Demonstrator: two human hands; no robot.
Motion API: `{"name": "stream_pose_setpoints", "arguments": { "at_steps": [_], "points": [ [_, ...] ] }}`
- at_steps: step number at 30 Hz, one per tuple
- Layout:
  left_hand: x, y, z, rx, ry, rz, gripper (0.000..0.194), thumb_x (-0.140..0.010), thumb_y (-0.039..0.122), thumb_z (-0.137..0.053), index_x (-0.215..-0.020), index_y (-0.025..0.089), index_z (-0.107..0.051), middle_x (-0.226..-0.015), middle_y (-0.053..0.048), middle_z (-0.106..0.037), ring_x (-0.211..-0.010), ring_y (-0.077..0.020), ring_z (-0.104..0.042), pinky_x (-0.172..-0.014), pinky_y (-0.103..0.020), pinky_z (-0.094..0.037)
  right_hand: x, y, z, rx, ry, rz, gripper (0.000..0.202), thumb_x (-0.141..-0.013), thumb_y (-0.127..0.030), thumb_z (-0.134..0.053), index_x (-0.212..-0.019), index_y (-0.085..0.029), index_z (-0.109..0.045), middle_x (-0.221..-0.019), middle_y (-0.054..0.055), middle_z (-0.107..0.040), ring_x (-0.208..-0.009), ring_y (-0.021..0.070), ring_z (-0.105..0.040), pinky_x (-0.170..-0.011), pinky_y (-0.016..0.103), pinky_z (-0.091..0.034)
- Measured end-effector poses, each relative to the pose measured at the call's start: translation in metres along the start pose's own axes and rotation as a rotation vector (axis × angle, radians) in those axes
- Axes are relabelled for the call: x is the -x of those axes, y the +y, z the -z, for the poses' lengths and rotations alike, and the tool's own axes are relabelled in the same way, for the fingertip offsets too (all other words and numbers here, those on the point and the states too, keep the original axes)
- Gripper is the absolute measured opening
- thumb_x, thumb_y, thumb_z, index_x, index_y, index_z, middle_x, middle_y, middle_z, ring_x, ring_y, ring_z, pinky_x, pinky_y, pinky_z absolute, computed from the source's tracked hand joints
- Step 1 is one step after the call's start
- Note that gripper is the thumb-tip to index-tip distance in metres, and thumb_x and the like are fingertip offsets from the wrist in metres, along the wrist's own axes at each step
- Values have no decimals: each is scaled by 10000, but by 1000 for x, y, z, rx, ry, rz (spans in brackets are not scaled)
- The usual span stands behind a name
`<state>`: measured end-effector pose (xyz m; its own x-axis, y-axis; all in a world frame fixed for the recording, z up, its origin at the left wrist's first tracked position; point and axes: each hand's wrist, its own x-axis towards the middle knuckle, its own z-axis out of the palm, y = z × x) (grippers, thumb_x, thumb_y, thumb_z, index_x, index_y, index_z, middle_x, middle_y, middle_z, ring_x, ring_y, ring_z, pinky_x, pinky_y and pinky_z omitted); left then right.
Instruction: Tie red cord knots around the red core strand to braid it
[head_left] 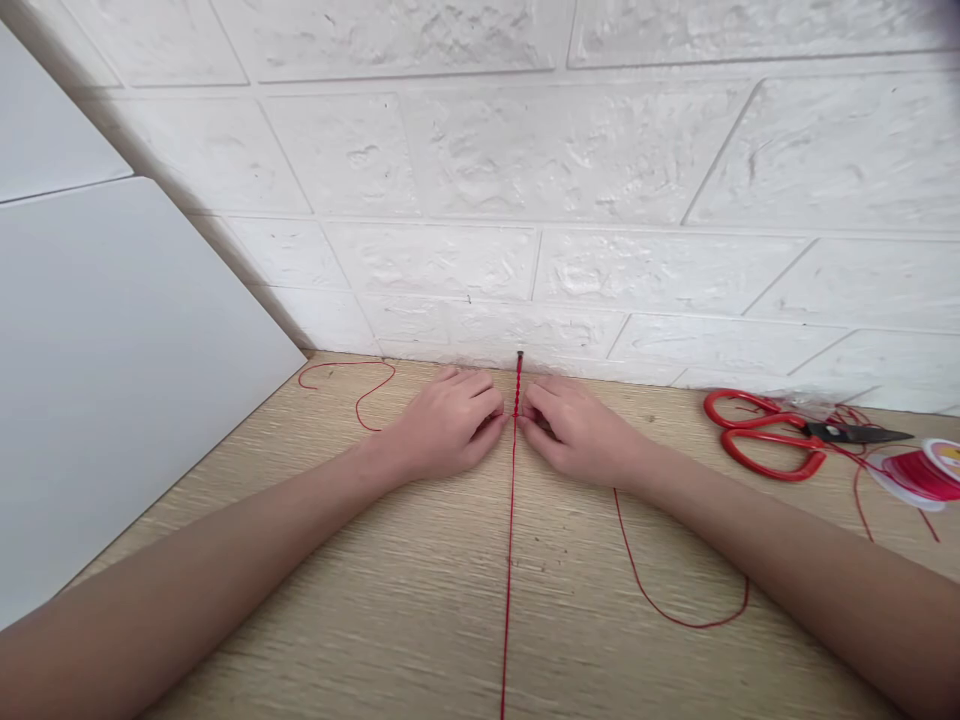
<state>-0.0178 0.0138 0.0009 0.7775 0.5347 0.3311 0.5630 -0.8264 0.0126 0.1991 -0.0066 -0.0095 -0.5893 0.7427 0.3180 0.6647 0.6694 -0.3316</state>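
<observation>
A red cord (510, 540) runs straight from the bottom edge of the view up to a short knotted red section (518, 388). That section's top end meets a small dark nail (520, 355) at the foot of the wall. Just left of the knots, my left hand (459, 422) pinches a thin red strand between thumb and forefinger. My right hand (571, 425) pinches a strand on the other side. One loose strand (365, 400) curls on the table beyond my left wrist, and another (667, 615) loops below my right forearm.
Red-handled scissors (776, 435) lie at the right, beside a spool of red cord (926, 475), cord scraps and clear plastic. The white brick-patterned wall (480, 150) borders the wooden table (390, 600) at the back. A pale panel (127, 370) stands at the left.
</observation>
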Motion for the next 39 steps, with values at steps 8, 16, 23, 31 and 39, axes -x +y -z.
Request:
{"name": "stream_pose_setpoints", "arguments": {
  "at_steps": [8, 16, 23, 31, 39],
  "points": [
    [-2, -2, -2, 48, -112, 12, 258, -985, 239, -415, -764, 180, -536, -767, -27, -623, -716, -170, -542, -747, -337, -399, -2, 2, -3, 46, -20, 50, 166, -926, -177, -460, -773, -209, -517, -809, 59, -610, -800, 215, -530, -789, 365, -415],
    [-3, -3, -2, 196, -168, 30, 262, -972, 192, -403, -730, 179, -503, -754, -18, -595, -714, -157, -517, -730, -311, -401, -4, 2, -6, 61, 7, 30, 207, -874, -151, -480, -679, -218, -465, -683, 29, -558, -701, 195, -468, -719, 346, -379],
    [-4, -4, -2, 234, -196, 39, 260, -967, 182, -396, -722, 180, -483, -753, -12, -579, -719, -154, -497, -733, -317, -391, -4, 3, -8, 62, 17, -1, 213, -859, -140, -478, -670, -222, -423, -665, 22, -543, -690, 188, -457, -711, 336, -363],
    [-3, -4, -3, 243, -192, 33, 253, -960, 169, -399, -722, 177, -484, -758, -12, -580, -723, -150, -496, -729, -313, -388, -3, 3, -9, 59, 33, -9, 225, -852, -141, -481, -666, -229, -390, -644, 13, -518, -681, 186, -447, -712, 340, -353],
    [-1, -4, -1, 137, -166, 41, 259, -955, 227, -438, -705, 181, -486, -724, 0, -576, -699, -146, -505, -725, -317, -380, 0, 5, -5, -65, 61, -41, 218, -853, -145, -542, -704, -219, -400, -692, 3, -519, -704, 174, -471, -650, 309, -339]
  ]
}}
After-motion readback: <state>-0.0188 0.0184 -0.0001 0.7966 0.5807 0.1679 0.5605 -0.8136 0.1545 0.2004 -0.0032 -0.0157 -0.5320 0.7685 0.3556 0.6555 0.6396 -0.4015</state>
